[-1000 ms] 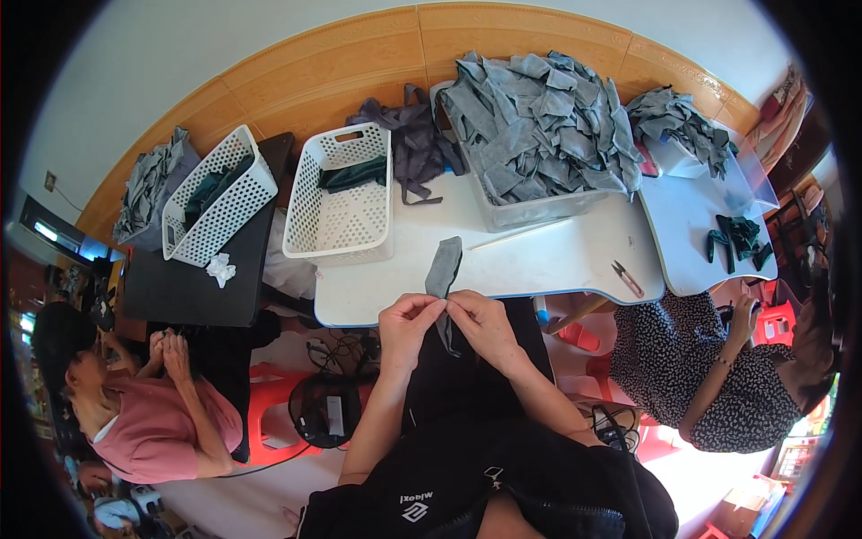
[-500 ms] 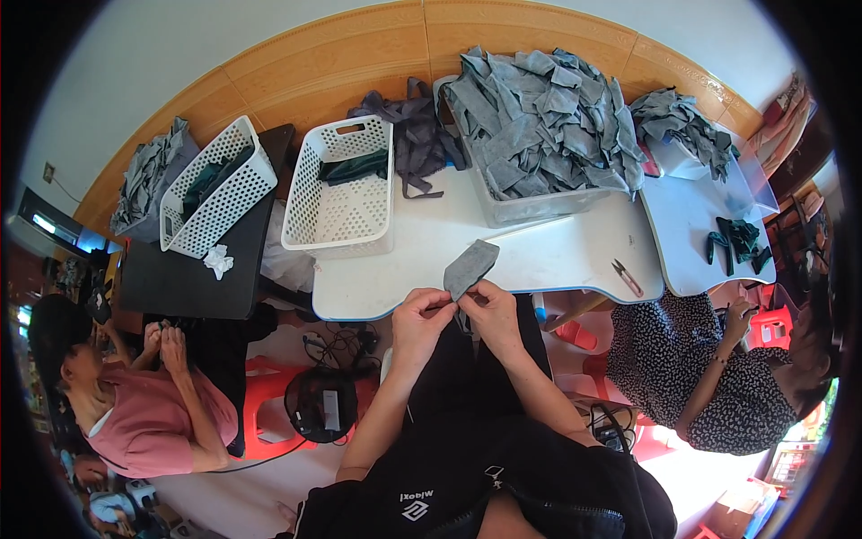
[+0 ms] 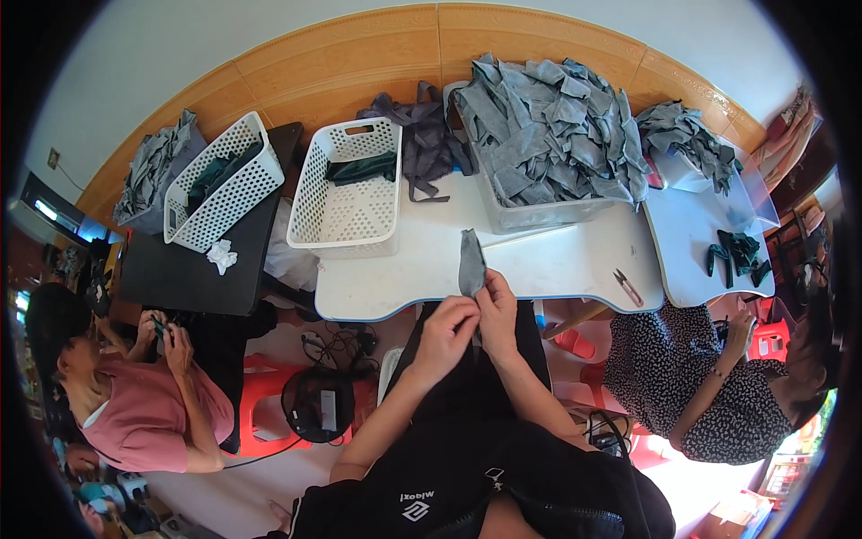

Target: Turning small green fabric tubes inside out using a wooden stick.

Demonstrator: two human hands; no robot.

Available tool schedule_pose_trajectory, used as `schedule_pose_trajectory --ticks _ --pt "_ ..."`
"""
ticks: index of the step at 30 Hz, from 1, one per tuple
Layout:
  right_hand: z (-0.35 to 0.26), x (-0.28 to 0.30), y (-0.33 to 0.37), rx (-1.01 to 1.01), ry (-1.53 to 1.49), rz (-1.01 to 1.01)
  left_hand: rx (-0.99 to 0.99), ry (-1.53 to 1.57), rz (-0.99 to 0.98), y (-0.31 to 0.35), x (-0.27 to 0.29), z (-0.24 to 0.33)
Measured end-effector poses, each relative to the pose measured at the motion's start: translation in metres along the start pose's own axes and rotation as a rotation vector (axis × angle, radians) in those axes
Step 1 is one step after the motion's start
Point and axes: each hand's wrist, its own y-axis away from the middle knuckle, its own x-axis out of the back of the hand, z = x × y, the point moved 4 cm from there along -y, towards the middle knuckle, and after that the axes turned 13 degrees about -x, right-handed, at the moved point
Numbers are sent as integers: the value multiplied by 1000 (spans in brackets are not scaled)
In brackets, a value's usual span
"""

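Note:
My right hand (image 3: pixel 498 313) pinches a grey fabric piece (image 3: pixel 471 262) near its lower end, just above the table's front edge. The fabric stands up from the fingers, narrow and pointed, seen turned or folded. My left hand (image 3: pixel 442 340) is beside it, lower, with thumb and fingers closed together close to the fabric's bottom end. Whatever is between the left fingertips is too small or hidden to make out. Both forearms reach up over my black clothing.
A clear bin (image 3: pixel 539 216) heaped with grey fabric pieces stands on the white table (image 3: pixel 422 278). A white basket (image 3: pixel 346 238) holds dark green fabric. Thread snips (image 3: pixel 628 287) lie at the right. One person (image 3: pixel 157 413) sits left, another (image 3: pixel 718 395) right; a black fan (image 3: pixel 314 404) stands below.
The fabric piece has turned from broad and slanting right to narrow and upright. My left hand has shifted slightly right and down, its fingers curled beside my right hand.

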Motion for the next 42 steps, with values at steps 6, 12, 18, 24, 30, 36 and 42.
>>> schedule_pose_trajectory --ticks 6,12,18,24,30,36,42 --pt "1 3 2 -113 -3 -192 396 602 365 -2 10 -33" --pt "6 -3 13 -110 281 -172 635 915 326 8 -2 -46" --pt "-9 -3 20 270 514 -12 728 919 334 25 -22 -33" --pt "-6 2 21 220 366 -54 845 871 198 29 -23 -25" --pt "-15 2 22 216 489 -81 648 891 333 8 -6 -41" --pt "-19 0 18 143 394 -151 711 899 271 30 -22 -44" --pt "-12 0 17 -226 87 -559 783 995 84 34 -10 -50"
